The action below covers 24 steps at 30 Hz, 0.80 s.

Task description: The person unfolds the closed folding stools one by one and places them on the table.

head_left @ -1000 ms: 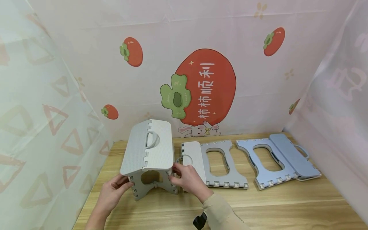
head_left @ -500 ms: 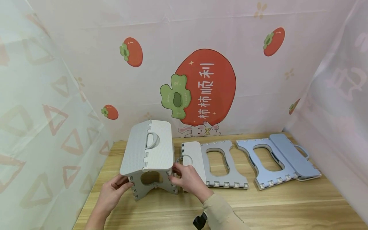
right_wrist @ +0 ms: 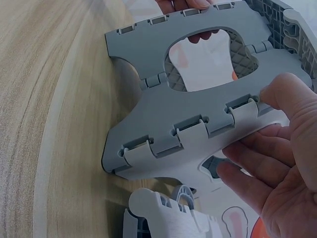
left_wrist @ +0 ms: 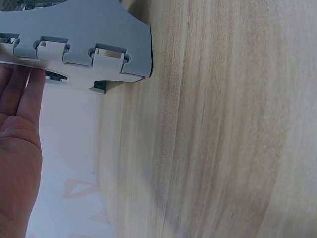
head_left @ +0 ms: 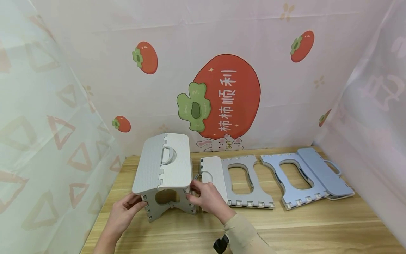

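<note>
Left hand (head_left: 125,211) and right hand (head_left: 207,197) grip opposite edges of the half-folded stool (head_left: 176,165); bench (head_left: 177,236) extends before it, flattened stool (head_left: 219,176) just right.

Behind the wood-grain table (head_left: 304,229) hangs a pale backdrop (head_left: 104,53) printed with red fruit (head_left: 148,57) (the largest (head_left: 244,98) bears white characters (head_left: 226,100)); whitish sheets (head_left: 35,102) flank the table.

From here the folding stool (head_left: 163,171) looks all matt plastic — its top (head_left: 147,164) finely textured, its legs (right_wrist: 198,106) smooth — the blue stool (head_left: 321,174) matt plastic too, the bench (head_left: 301,229) smooth and wood-grained, the backdrop (head_left: 279,88) creased and cloth-like.
</note>
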Available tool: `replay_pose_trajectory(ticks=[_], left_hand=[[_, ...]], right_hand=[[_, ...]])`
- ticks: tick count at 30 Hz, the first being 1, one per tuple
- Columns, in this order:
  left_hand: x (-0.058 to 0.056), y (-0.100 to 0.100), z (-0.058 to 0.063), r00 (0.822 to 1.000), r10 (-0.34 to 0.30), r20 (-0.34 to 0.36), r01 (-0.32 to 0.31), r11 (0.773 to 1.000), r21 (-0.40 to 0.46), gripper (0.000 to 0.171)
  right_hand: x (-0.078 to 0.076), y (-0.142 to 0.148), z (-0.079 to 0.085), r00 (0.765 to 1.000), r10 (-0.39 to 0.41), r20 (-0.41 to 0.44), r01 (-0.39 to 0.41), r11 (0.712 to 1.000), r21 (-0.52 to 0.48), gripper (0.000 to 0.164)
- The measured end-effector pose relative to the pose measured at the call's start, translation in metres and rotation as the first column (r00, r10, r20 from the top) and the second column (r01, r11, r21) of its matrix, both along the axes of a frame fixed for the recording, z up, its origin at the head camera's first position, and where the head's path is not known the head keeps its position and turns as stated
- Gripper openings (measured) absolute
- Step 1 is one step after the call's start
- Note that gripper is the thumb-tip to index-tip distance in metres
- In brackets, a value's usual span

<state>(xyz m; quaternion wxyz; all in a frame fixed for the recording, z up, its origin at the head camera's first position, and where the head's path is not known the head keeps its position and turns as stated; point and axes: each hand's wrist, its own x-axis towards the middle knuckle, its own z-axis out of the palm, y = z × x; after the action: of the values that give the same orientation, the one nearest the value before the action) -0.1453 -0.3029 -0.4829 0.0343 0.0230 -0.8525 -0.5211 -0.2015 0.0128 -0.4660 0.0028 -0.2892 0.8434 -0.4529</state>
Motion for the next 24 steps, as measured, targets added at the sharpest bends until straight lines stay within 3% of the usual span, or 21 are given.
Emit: replay_pose_trajectory(ticks=[7, 13, 19, 24], left_hand=[[0.0, -0.001, 0.004, 0.999, -0.007, 0.045, 0.006, 1.0, 0.022, 0.054], [0.0, -0.004, 0.008, 0.998, -0.025, 0.06, 0.023, 0.999, 0.029, 0.054], [0.003, -0.013, 0.013, 0.997, -0.07, -0.014, 0.071, 0.996, 0.046, 0.057], [0.003, -0.024, 0.027, 0.984, -0.159, -0.075, 0.156, 0.986, -0.053, 0.06]], right_hand=[[0.0, 0.002, 0.001, 1.0, 0.017, 0.016, -0.017, 1.0, -0.011, 0.027], [-0.001, 0.006, 0.002, 0.999, 0.032, -0.007, -0.031, 0.999, 0.038, 0.03], [-0.005, 0.016, 0.006, 0.998, 0.037, -0.042, -0.033, 0.995, 0.09, 0.045], [-0.01, 0.027, 0.013, 0.999, 0.015, -0.049, -0.01, 0.994, 0.109, 0.054]])
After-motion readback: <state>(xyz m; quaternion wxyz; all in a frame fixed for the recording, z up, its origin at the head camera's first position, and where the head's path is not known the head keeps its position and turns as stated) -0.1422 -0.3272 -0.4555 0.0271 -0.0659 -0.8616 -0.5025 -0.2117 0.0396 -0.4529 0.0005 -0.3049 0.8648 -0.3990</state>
